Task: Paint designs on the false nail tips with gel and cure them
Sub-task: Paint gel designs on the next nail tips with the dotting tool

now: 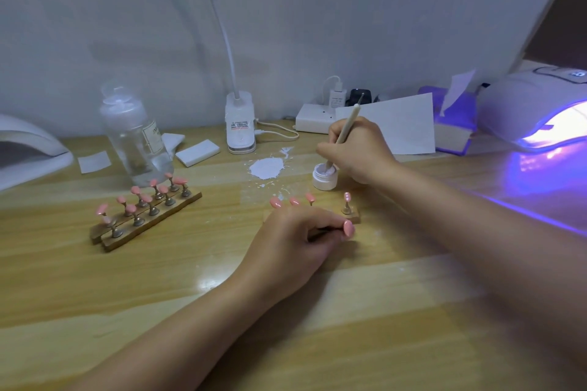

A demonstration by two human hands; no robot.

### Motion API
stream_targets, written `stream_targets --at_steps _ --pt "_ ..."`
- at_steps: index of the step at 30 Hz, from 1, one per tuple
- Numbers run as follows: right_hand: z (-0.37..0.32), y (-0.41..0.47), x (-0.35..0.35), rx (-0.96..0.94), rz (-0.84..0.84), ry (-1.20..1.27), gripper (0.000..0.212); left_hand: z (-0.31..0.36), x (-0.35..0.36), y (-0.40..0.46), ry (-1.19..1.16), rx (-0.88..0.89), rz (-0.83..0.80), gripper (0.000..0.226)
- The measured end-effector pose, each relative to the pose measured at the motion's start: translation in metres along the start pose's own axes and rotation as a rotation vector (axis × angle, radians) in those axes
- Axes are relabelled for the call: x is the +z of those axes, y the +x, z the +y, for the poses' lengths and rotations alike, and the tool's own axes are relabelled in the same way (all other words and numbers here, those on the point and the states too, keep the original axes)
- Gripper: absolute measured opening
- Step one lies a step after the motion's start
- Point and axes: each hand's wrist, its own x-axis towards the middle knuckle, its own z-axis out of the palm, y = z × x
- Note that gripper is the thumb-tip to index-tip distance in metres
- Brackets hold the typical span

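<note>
Gel jar sits just behind the nail stand; right hand grips the dipped brush, left hand pinches a tip. Overloading risks drips.

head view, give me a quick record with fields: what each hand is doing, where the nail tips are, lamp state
right hand: right hand grips a dotting tool, tip dipped in the small white gel pot
left hand: left hand pinches one pink nail tip on its stand
other tips: two-row holder at left, short holder near the pot
curing lamp: lit violet, far right
</note>
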Motion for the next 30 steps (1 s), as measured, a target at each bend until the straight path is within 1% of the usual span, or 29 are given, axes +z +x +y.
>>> stream_targets --at_steps 5,13,15,18,20,23,25,27,30 --pt "0.001 0.000 0.000 -0.040 -0.006 -0.013 0.033 -0.001 0.001 -0.001 -0.014 -0.034 -0.002 0.009" --pt "0.000 -0.006 -0.005 -0.031 -0.023 0.017 0.030 0.001 0.000 -0.001 -0.032 -0.032 0.004 0.010" --pt "-0.003 -0.013 -0.012 -0.038 0.029 0.129 0.031 0.001 0.000 0.000 -0.031 -0.029 0.009 0.009" --pt "-0.012 -0.036 -0.027 -0.046 0.150 0.420 0.027 0.001 -0.001 0.001 -0.022 -0.018 0.017 0.009" --pt "-0.012 -0.061 -0.032 -0.019 0.154 0.570 0.029 0.001 -0.001 0.002 0.003 0.010 0.014 0.011" --pt "-0.006 -0.095 -0.030 0.064 0.124 0.672 0.029 0.001 -0.002 0.003 0.003 0.028 0.014 0.013" --pt "-0.004 -0.103 -0.026 0.111 0.135 0.697 0.034 0.000 -0.001 0.003 -0.012 0.008 0.015 0.010" --pt "-0.004 -0.104 -0.022 0.115 0.142 0.709 0.039 0.000 -0.002 0.002 -0.015 0.002 0.008 0.009" --pt "-0.004 -0.103 -0.017 0.089 0.081 0.794 0.040 -0.001 -0.002 0.001 -0.022 -0.004 -0.014 0.011"
